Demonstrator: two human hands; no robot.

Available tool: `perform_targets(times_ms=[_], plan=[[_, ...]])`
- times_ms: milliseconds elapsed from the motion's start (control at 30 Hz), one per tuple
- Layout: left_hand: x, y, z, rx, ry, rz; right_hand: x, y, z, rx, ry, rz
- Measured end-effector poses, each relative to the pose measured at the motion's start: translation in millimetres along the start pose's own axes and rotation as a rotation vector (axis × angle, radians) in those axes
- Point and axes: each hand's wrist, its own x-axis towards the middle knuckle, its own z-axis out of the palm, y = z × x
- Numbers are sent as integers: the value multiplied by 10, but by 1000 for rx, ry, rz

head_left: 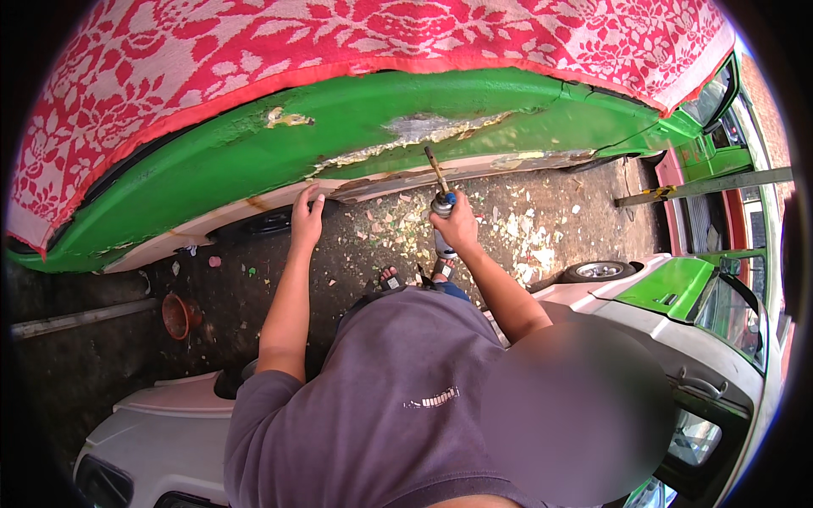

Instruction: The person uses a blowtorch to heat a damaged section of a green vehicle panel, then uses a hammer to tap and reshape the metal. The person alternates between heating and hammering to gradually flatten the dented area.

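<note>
My right hand (pixel 458 225) is wrapped round a gas blowtorch (pixel 438 173). Its thin brass nozzle points up at the green car panel (pixel 229 173), close to a scraped area; no flame can be made out. That scraped patch (pixel 421 129) shows grey beneath the paint, with a ragged cream edge of peeling filler running left and right. A smaller chipped spot (pixel 290 119) lies further left. My left hand (pixel 307 217) is empty, fingers apart, beside the pale lower sill (pixel 246 203); whether it touches the sill I cannot tell.
Paint and filler flakes (pixel 517 241) litter the dark floor around my sandalled feet. A red patterned cloth (pixel 339 38) covers the car's upper part. An orange bucket (pixel 177 316) lies at the left. Behind me stands a white and green vehicle (pixel 665 292); a metal post (pixel 703 188) is at the right.
</note>
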Motion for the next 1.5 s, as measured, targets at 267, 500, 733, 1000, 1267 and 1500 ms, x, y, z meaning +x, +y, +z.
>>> perform_targets(times_ms=[267,500,733,1000,1267,1500], plan=[[-37,-45,-20,-12,10,-34,11,-17,-17,9,18,13],[-55,-30,-20,-32,14,-8,-7,17,22,18,38,11],[-62,-33,-30,-18,12,-18,-32,-64,-12,-4,-4,-17],[-52,-62,-75,-1,19,-26,-2,-21,34,-18,-7,22],[-74,-69,-116,-31,18,-35,26,27,108,-34,-16,32],[-107,-44,-142,-9,18,-53,-31,-100,192,-3,-35,-41]])
